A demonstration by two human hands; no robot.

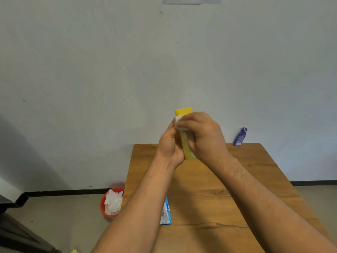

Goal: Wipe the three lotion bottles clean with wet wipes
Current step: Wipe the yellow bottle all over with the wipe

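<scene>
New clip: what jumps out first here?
The yellow bottle, held upright mid-frame above the table: the left hand grips it while the right hand presses a wipe near its cap. Next, a blue bottle at the table's far edge on the right, and a red bin of crumpled wipes on the floor to the left.

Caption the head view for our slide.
Left hand grips a yellow lotion bottle; right hand presses a wet wipe against it.
</scene>
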